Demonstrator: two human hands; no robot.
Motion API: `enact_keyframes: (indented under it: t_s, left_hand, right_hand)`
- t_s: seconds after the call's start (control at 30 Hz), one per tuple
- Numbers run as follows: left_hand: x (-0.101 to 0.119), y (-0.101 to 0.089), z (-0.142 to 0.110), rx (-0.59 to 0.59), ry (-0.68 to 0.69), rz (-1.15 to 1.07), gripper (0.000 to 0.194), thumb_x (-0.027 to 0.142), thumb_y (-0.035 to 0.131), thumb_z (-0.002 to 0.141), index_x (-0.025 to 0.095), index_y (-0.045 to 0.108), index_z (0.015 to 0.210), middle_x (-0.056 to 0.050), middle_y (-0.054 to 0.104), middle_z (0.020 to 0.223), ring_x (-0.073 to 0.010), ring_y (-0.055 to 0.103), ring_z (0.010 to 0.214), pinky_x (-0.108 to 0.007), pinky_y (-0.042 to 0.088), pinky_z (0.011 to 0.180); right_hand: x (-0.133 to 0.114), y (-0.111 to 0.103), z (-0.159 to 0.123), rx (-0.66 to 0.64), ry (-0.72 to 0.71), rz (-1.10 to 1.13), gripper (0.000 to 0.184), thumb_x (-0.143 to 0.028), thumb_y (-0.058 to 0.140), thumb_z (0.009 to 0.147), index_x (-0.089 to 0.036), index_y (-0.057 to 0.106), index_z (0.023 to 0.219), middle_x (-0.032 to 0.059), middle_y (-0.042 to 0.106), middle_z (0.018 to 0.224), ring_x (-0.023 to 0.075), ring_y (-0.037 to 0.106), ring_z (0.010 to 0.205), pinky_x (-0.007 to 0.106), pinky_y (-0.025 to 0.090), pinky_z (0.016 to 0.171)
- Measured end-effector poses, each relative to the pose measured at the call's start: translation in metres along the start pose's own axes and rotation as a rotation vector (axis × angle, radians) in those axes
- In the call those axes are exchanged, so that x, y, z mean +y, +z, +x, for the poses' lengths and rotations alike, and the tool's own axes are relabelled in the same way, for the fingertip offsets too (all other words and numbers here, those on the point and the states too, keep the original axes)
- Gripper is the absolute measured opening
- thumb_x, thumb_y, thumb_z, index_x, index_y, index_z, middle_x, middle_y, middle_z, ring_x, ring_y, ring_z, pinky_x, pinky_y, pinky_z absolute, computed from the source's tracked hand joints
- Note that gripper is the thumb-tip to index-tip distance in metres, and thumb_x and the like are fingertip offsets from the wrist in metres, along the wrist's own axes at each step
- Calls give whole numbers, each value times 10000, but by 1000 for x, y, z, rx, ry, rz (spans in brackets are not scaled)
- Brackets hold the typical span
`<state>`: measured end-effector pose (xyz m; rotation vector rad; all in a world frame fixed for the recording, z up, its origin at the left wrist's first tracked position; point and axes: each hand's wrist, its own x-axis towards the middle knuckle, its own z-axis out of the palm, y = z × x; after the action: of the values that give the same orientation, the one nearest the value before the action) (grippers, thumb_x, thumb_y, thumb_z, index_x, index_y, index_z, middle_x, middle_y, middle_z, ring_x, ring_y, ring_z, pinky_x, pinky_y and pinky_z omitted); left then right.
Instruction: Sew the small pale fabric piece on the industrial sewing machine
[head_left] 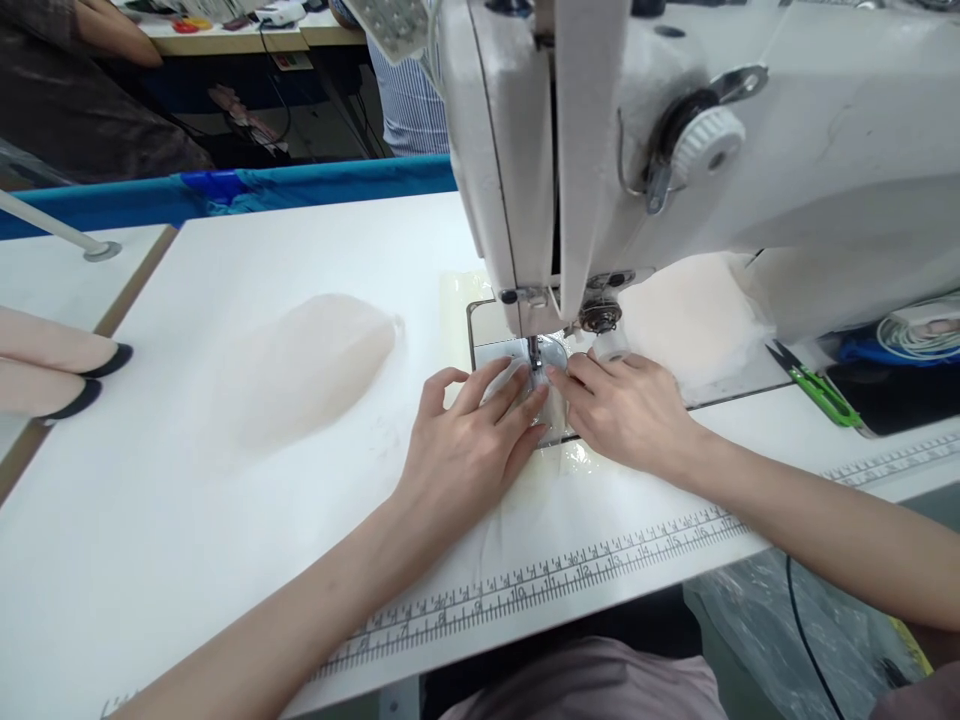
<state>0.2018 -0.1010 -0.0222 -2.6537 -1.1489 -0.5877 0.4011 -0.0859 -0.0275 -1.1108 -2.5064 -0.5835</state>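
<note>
A white sewing machine [675, 150] stands on the white table [225, 560]. Under its needle and presser foot [534, 352] lies a thin, pale sheer fabric [555, 480] that runs toward me. My left hand [469, 445] lies flat on this fabric just left of the needle, fingers stretched out and pressing it down. My right hand [626, 405] rests on the fabric right of the needle, with its fingers extended toward the presser foot. Both hands nearly touch at the fingertips by the needle plate [495, 345].
A pile of pale sheer fabric [300, 370] lies on the table to the left, more [694, 315] behind the machine arm. Green thread snips [821, 390] lie at right. A ruler strip [600, 560] lines the table's front edge. Skin-toned pieces with black tips [60, 370] at far left.
</note>
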Motion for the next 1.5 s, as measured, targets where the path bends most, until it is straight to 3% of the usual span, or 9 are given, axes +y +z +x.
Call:
enact_keyframes:
  t_s: [0.33, 0.53, 0.63, 0.73, 0.83, 0.97, 1.13, 1.3, 1.5]
  left_hand:
    - [-3, 2, 3, -4, -15, 32, 262, 263, 493, 964, 193, 641, 1170, -78, 666, 1224, -268, 559, 1213, -468, 391, 913]
    - [-3, 0, 2, -7, -2, 44, 273, 262, 498, 962, 185, 612, 1198, -80, 649, 1253, -275, 535, 1243, -475, 402, 939]
    - [3, -15, 1, 18, 57, 23, 194, 206, 518, 941, 152, 642, 1081, -82, 693, 1147, -258, 579, 1171, -425, 436, 950]
    - [13, -37, -3, -129, 96, -76, 158, 292, 582, 892, 140, 624, 874, -71, 677, 883, -226, 634, 842, -347, 516, 686]
    - [20, -50, -8, -346, 55, -82, 188, 297, 661, 776, 144, 580, 849, -70, 604, 829, -238, 572, 742, -339, 483, 527]
    - [19, -37, -10, -301, 78, 93, 156, 13, 491, 748, 156, 546, 778, -62, 577, 770, -226, 544, 710, -329, 465, 544]
    - [5, -15, -1, -175, -117, -106, 244, -4, 357, 808, 177, 509, 748, -32, 575, 709, -179, 522, 648, -279, 401, 520]
    - [-6, -18, 14, -207, -465, -556, 224, 83, 319, 830, 192, 508, 783, 26, 553, 644, -115, 494, 542, -234, 372, 510]
    - [-19, -22, 29, -476, -398, -508, 404, 453, 525, 868, 240, 620, 1197, 61, 491, 477, -139, 476, 462, -254, 328, 497]
  right_hand:
    - [1, 0, 4, -40, 27, -42, 269, -119, 476, 861, -123, 688, 1026, 40, 694, 863, 157, 516, 685, 314, 280, 546]
    - [5, -4, 2, 76, -12, -36, 253, -87, 475, 855, -135, 691, 978, 20, 695, 823, 156, 557, 721, 307, 317, 549]
    - [10, -8, 1, 155, -148, 79, 234, -60, 483, 869, -152, 681, 951, 9, 718, 951, 153, 596, 844, 284, 415, 684]
    - [13, -8, -1, 154, -315, 219, 194, -78, 496, 894, -163, 670, 885, 1, 722, 983, 154, 606, 927, 284, 450, 858]
    - [13, -7, -2, 75, -351, 302, 215, -74, 468, 885, -164, 661, 852, 15, 717, 950, 161, 612, 904, 306, 467, 897]
    - [13, -7, -3, -50, -358, 397, 217, -161, 496, 826, -135, 648, 979, 72, 690, 1010, 217, 596, 953, 391, 453, 956]
    - [11, -2, -1, 21, -272, 471, 256, -310, 571, 873, -103, 642, 1005, 98, 694, 949, 232, 606, 900, 385, 490, 865]
    - [12, 7, 2, 163, -141, 404, 196, -146, 510, 934, -181, 678, 840, 11, 726, 828, 147, 642, 789, 288, 485, 738]
    - [20, 10, 2, 283, 16, 464, 152, -198, 556, 940, -193, 706, 914, -23, 735, 810, 121, 648, 735, 267, 444, 665]
